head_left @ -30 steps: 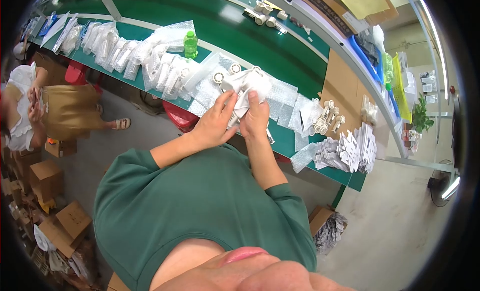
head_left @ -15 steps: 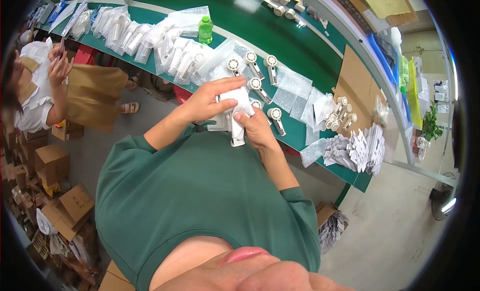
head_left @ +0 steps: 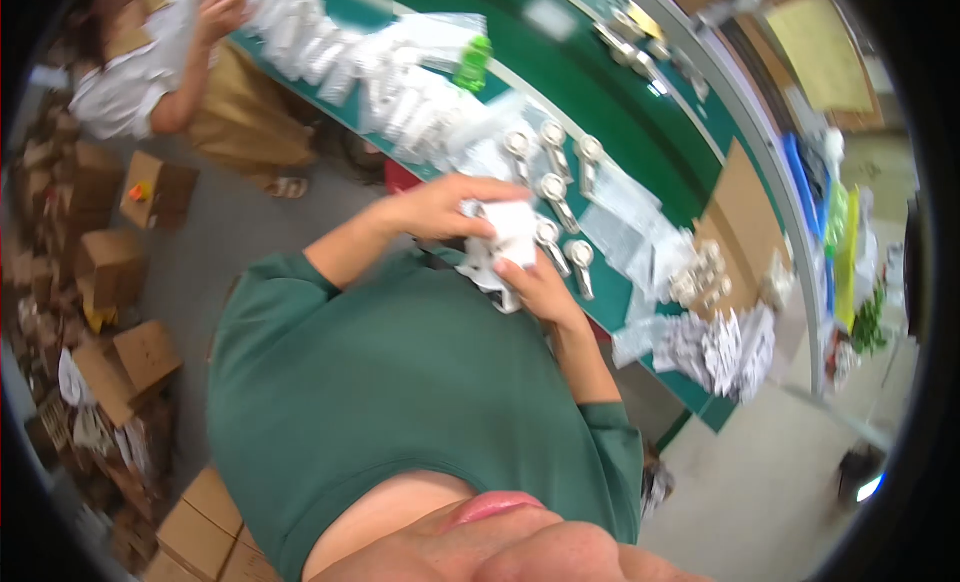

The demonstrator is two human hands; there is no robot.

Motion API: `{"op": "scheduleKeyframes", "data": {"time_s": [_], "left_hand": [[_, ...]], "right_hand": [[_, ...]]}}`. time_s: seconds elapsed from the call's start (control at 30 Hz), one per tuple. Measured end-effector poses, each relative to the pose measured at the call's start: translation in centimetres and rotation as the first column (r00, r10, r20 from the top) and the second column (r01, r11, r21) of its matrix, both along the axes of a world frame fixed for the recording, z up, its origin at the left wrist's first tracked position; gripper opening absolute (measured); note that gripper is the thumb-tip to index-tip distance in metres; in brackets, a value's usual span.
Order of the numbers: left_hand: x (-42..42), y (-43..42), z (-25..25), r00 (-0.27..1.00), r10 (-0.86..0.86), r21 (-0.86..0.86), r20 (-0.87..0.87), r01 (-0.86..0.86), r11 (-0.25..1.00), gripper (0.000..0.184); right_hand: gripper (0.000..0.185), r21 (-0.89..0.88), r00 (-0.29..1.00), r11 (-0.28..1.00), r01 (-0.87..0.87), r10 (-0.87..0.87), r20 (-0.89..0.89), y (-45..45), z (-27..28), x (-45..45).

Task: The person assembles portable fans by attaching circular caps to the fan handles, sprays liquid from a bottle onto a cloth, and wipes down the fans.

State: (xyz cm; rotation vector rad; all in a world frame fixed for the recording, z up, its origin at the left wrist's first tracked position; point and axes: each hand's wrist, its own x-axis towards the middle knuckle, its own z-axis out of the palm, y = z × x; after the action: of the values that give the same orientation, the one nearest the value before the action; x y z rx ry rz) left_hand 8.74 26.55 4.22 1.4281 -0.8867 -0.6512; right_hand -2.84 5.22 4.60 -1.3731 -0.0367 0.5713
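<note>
Close in front of my chest, my left hand (head_left: 450,208) and my right hand (head_left: 546,288) both grip a white folded card piece (head_left: 512,230) with cut-out edges. My left fingers lie over its upper side, and my right thumb presses its lower side. Blur hides its exact shape and whether anything is inside. Just beyond my hands, several small handheld fans (head_left: 556,192) with round white heads and grey handles lie on the green table (head_left: 620,294). Clear bubble-wrap bags (head_left: 615,227) are spread to their right.
Wrapped items (head_left: 400,92) line the table's left part, near a green bottle (head_left: 473,64). Rightward are more fans (head_left: 703,274), white card pieces (head_left: 715,350) and a cardboard sheet (head_left: 742,227). Another person (head_left: 170,82) is at far left, with cardboard boxes (head_left: 110,267) on the floor.
The camera view has turned, so the table appears shifted right and down. The white card piece looks more bunched between my hands. Both hands still hold it.
</note>
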Motion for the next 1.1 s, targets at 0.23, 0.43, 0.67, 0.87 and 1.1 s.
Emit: {"op": "scheduleKeyframes", "data": {"time_s": [0.23, 0.43, 0.67, 0.87, 1.1], "left_hand": [[-0.4, -0.9, -0.7, 0.871, 0.148, -0.034, 0.469, -0.150, 0.988, 0.056], [-3.0, -1.7, -0.1, 0.824, 0.327, 0.179, 0.462, -0.448, 0.876, 0.053], [-3.0, -0.4, 3.6, 0.626, 0.323, 0.007, 0.709, -0.465, 0.885, 0.074], [-2.3, 0.2, 2.4, 0.667, 0.278, -0.046, 0.691, -0.344, 0.938, 0.069], [-2.0, 0.5, -0.6, 0.657, 0.589, 0.014, 0.472, -0.673, 0.739, 0.063]], "right_hand": [[0.043, -0.137, 0.997, 0.990, -0.043, 0.033, -0.076, 0.0, 0.1, 0.1], [0.048, -0.698, 0.957, 0.711, 0.085, 0.138, 0.257, 1.9, 0.1, 0.4], [0.030, -0.638, 0.836, 0.718, 0.277, 0.147, 0.529, 0.4, 0.1, 2.7], [0.043, -0.368, 0.968, 0.909, -0.197, 0.240, 0.077, -0.9, 4.2, 2.3], [0.046, -0.820, 0.772, 0.382, 0.426, 0.320, 0.549, -0.3, 0.8, 2.7]]}}
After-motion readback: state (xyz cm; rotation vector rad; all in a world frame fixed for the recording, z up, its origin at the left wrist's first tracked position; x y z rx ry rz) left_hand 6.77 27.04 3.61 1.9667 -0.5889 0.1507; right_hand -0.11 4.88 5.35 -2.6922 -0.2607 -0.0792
